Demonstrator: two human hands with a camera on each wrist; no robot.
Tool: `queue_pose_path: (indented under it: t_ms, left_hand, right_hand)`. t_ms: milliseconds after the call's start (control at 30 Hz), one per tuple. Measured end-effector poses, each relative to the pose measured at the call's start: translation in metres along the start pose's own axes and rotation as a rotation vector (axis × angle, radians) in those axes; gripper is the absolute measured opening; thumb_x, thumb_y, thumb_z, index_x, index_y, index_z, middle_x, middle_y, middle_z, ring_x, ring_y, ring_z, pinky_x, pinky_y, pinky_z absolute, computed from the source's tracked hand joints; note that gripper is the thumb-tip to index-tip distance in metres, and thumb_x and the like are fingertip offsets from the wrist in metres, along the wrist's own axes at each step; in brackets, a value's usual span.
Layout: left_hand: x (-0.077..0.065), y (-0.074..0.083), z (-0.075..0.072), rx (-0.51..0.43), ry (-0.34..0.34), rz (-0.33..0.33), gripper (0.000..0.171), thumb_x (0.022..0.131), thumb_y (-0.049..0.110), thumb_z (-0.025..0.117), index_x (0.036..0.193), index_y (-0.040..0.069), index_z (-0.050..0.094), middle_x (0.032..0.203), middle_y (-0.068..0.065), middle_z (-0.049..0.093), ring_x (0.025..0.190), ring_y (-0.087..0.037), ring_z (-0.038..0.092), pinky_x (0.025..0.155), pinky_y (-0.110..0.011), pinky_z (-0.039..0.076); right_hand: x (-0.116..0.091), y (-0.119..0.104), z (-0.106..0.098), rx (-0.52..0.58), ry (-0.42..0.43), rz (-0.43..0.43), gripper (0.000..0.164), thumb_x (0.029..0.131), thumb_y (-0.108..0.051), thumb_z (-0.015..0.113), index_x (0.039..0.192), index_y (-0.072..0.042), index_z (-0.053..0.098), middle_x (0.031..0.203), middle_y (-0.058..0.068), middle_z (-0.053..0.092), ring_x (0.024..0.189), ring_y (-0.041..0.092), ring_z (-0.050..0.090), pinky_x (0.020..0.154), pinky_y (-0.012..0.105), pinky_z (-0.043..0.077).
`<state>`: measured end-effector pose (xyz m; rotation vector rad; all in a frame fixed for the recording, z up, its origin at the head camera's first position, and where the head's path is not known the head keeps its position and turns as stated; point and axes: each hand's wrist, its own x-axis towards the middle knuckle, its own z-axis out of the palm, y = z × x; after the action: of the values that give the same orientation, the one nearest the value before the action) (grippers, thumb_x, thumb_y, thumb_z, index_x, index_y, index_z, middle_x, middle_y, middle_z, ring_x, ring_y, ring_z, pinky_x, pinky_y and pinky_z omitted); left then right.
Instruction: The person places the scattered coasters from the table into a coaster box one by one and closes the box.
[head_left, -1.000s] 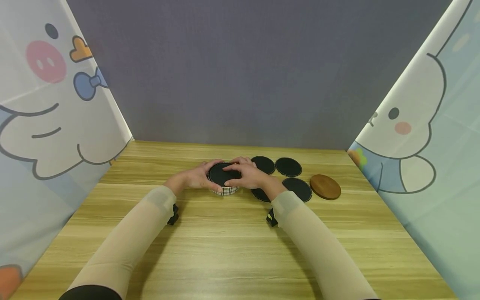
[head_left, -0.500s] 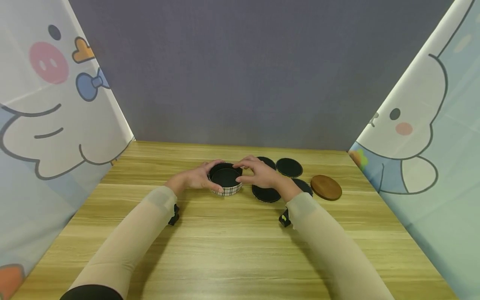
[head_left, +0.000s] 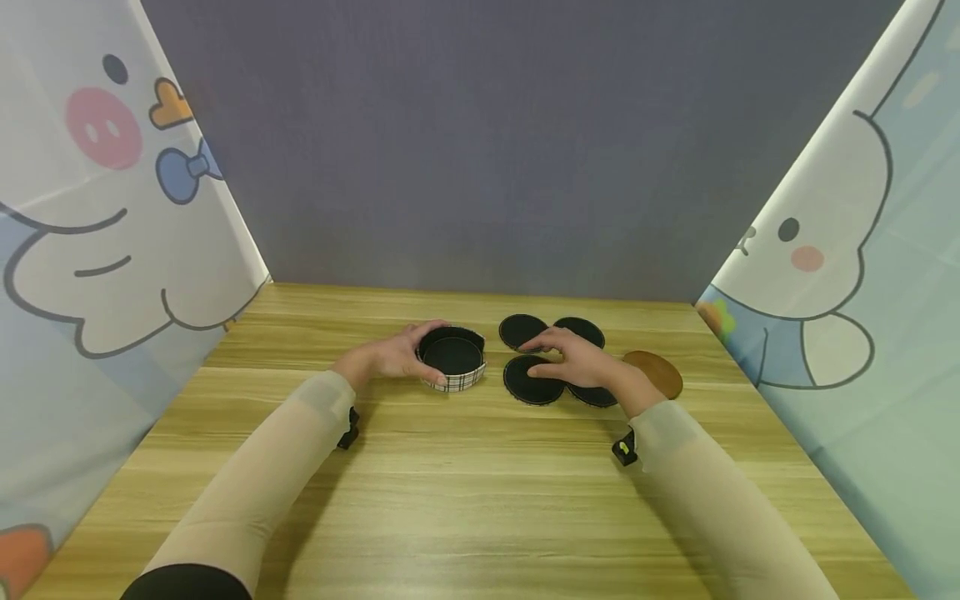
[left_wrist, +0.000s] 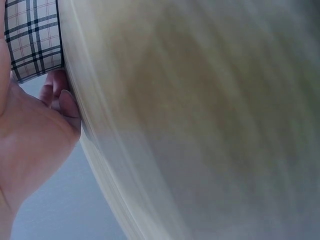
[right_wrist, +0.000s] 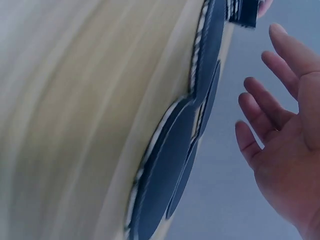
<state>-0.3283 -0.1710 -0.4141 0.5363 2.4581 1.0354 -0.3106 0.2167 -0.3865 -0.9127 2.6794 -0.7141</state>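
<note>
Across the wooden table point(head_left: 442, 500), toward its far edge, the left hand point(head_left: 392, 354) grips a plaid holder point(head_left: 465, 382); four black coasters point(head_left: 528, 388) lie out beside it, the right hand point(head_left: 581, 361) above them, relaxed, empty.

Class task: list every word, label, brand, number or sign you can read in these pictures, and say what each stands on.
None can be read.
Yellow-green mark on the black device by the right sleeve: too small to make out.
Round holder: plaid pattern, no lettering visible.
Black discs and brown disc: no writing visible.
Side hangings: cartoon drawings only.
</note>
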Motion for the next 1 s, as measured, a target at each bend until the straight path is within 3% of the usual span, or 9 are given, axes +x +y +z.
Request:
queue_pose_path:
  t_ms: [200, 367, 867, 1000]
  left_hand:
    - [-0.001, 0.0, 0.002, 0.002, -0.005, -0.005, 0.13, 0.076, 0.063, 0.097, 0.176, 0.04, 0.017, 0.176, -0.027, 0.015, 0.157, -0.055, 0.029, 0.126, -0.076, 0.025]
    - [-0.003, -0.002, 0.002, -0.014, -0.001, -0.005, 0.125, 0.079, 0.056, 0.098, 0.175, 0.042, 0.018, 0.177, -0.025, 0.013, 0.158, -0.054, 0.028, 0.127, -0.076, 0.024]
    - [-0.002, 0.003, 0.0, 0.004, 0.004, 0.003, 0.126, 0.08, 0.051, 0.099, 0.176, 0.039, 0.018, 0.176, -0.026, 0.016, 0.158, -0.054, 0.029, 0.127, -0.077, 0.022]
    - [-0.001, 0.002, 0.0, 0.011, 0.007, -0.002, 0.125, 0.08, 0.051, 0.099, 0.175, 0.04, 0.019, 0.175, -0.025, 0.017, 0.157, -0.054, 0.03, 0.127, -0.077, 0.023]
  right_hand:
    - [-0.01, 0.015, 0.0, -0.072, -0.033, 0.021, 0.05, 0.107, -0.037, 0.074, 0.152, -0.018, 0.066, 0.157, 0.016, 0.057, 0.146, 0.046, 0.046, 0.116, 0.07, 0.039]
    - [-0.012, 0.017, 0.002, -0.115, -0.056, 0.018, 0.05, 0.105, -0.038, 0.076, 0.152, -0.023, 0.067, 0.16, 0.016, 0.057, 0.147, 0.048, 0.044, 0.121, 0.076, 0.028]
    - [-0.009, 0.015, 0.004, -0.157, -0.1, 0.041, 0.051, 0.103, -0.042, 0.079, 0.151, -0.03, 0.069, 0.162, 0.013, 0.055, 0.133, 0.037, 0.047, 0.111, 0.068, 0.034]
    - [-0.009, 0.016, 0.005, -0.155, -0.1, 0.044, 0.051, 0.102, -0.043, 0.079, 0.151, -0.031, 0.068, 0.163, 0.012, 0.054, 0.137, 0.039, 0.046, 0.113, 0.069, 0.033]
